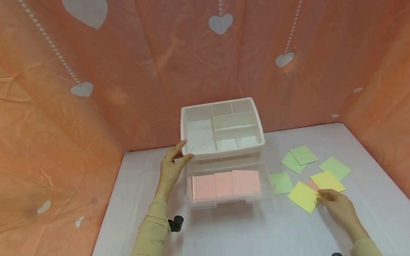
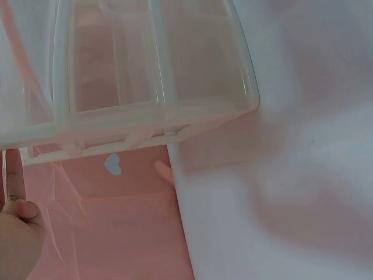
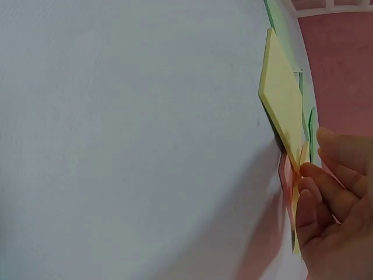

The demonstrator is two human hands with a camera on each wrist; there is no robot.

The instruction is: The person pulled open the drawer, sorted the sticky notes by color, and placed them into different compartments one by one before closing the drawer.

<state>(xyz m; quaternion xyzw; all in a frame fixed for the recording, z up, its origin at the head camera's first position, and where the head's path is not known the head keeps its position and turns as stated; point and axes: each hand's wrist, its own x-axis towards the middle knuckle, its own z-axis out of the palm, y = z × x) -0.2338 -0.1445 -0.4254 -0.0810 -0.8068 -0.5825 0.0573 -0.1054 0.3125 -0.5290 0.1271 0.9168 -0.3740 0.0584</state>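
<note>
We find the two hands well apart. The left hand [image 1: 169, 168] rests at the left front corner of the white organizer [image 1: 224, 153], thumb and fingers spread against its edge rather than curled round it; in the left wrist view we see one finger reaching straight to the frame. The right hand [image 1: 337, 208] pinches the right corner of the nearer yellow square [image 1: 303, 197] between thumb and fingertip; we cannot tell whether that square is raised off the white table [image 1: 221, 240]. It is to the right of the organizer, just beside a second yellow square [image 1: 327, 181], with a pink piece [image 1: 312, 185] showing between the two. We note four green squares [image 1: 335, 168] around them, two overlapping. In the clear drawer [image 1: 232, 201], standing out below the organizer's divided top, we record pink squares [image 1: 224, 184] in a row.
</note>
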